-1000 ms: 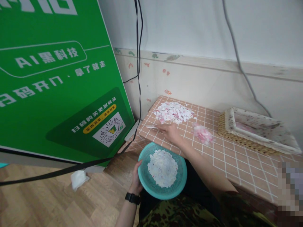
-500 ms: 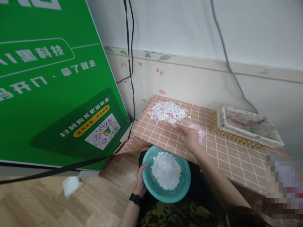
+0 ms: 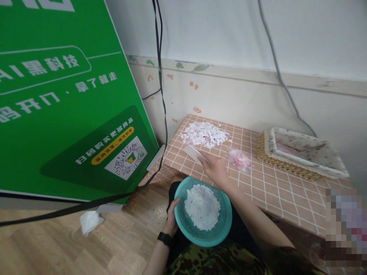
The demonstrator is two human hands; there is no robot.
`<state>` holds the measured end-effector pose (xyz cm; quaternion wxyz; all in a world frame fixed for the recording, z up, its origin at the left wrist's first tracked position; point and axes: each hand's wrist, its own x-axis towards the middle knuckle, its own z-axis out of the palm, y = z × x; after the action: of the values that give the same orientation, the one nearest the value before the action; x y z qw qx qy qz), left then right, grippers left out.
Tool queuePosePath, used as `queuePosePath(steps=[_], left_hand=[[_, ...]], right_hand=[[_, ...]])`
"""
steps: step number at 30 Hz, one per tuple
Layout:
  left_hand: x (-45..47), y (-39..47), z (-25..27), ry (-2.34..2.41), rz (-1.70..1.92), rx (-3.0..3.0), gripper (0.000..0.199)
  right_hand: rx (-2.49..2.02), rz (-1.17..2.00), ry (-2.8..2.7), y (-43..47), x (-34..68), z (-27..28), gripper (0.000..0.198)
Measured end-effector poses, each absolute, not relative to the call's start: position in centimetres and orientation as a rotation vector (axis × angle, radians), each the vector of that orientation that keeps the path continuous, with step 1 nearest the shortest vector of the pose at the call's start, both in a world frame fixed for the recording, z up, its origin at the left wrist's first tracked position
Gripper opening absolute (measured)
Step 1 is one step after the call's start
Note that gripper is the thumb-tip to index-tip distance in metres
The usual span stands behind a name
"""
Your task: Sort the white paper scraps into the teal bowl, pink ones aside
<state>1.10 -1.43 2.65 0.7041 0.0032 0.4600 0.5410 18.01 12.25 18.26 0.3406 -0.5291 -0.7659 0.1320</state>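
Observation:
My left hand [image 3: 172, 217] grips the rim of a round teal plastic basket [image 3: 205, 239] over my lap. A mound of small pale paper scraps [image 3: 202, 207] fills its middle. Over the table's near edge, my right hand [image 3: 214, 168] is closed on a flat, whitish strip [image 3: 192, 153], perhaps card. That strip lies low over the tablecloth, in front of a heap of white and pink paper pieces [image 3: 204, 133]. To the right of this hand sits a smaller pink clump in what looks like clear plastic [image 3: 239, 159].
A checked brown tablecloth [image 3: 286, 198] covers the table against the wall. On its right stands a cloth-lined wicker basket [image 3: 292, 168]. A green sign panel [image 3: 71, 114] rises at left, with a black strap [image 3: 86, 204] crossing before it. White crumpled plastic [image 3: 90, 222] lies on the floor.
My right hand has moved left and nearer to me with the strip, away from the white heap. The pink clump shows more fully. My left hand still holds the teal basket.

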Motion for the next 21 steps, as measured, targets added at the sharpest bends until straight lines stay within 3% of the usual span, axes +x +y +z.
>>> queuePosePath(steps=[5, 10, 21], left_hand=[[1.2, -1.4, 3.0, 0.995, 1.190, 0.012, 0.029], [1.0, -1.6, 2.6, 0.965, 1.187, 0.001, 0.029], [0.8, -1.3, 1.0, 1.028, 1.214, -0.012, 0.027]], right_hand=[[-1.393, 0.558, -1.876, 12.1, 12.4, 17.7, 0.034], [-1.522, 0.551, -1.902, 12.3, 10.1, 16.5, 0.035], [-1.811, 0.360, -1.653, 11.9, 18.6, 16.6, 0.036]])
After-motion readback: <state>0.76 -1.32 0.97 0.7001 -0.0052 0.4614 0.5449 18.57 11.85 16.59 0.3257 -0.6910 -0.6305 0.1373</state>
